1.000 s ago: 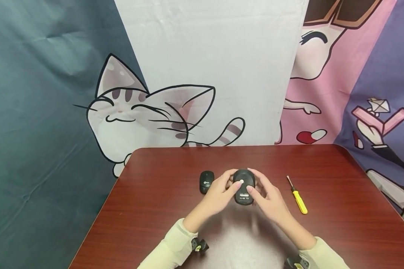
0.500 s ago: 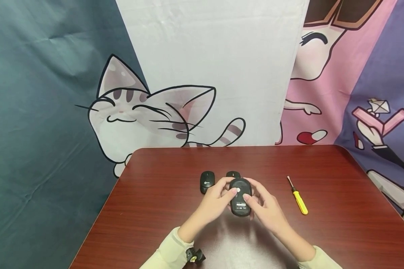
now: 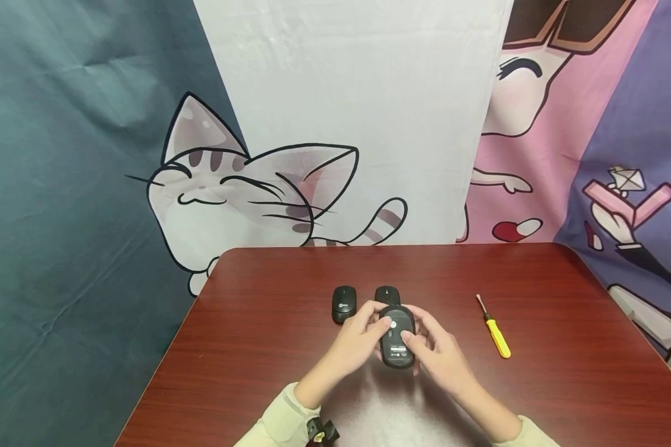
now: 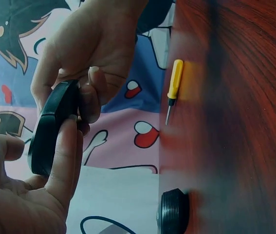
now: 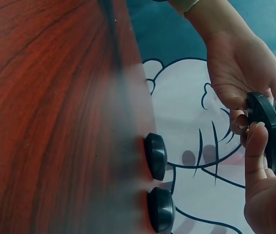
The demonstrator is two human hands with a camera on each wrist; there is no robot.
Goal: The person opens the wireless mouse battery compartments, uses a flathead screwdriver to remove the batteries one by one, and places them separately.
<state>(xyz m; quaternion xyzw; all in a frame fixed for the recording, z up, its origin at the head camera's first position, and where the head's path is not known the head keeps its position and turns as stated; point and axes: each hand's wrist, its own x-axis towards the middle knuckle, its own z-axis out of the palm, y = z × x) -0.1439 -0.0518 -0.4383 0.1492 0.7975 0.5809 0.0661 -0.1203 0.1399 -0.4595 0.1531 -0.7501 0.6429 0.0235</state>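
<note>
Where the backdrop (image 3: 346, 74) hangs behind the bench (image 3: 246, 347), at far left: one printed cat (image 3: 223, 211), pale with darker stripes, eyes closed. At near left: one cream sleeve (image 3: 279, 416), small dark device (image 3: 322, 431) at its cuff. On the bench, left of centre: one black mouse (image 3: 343, 303), top side up, pale mark towards its near end. Just nearer: one left hand (image 3: 358, 338), gripping the left side of the held mouse (image 3: 398, 347), thumb on the upturned face. At centre, raised off the bench: that held mouse, black, underside showing, with label. Just beyond, partly hidden: one second mouse (image 3: 387, 294), black. Next: one right hand (image 3: 442, 357), gripping the right side likewise. At right, lying on the bench: one screwdriver (image 3: 494, 328), yellow handle near, tip far.
</note>
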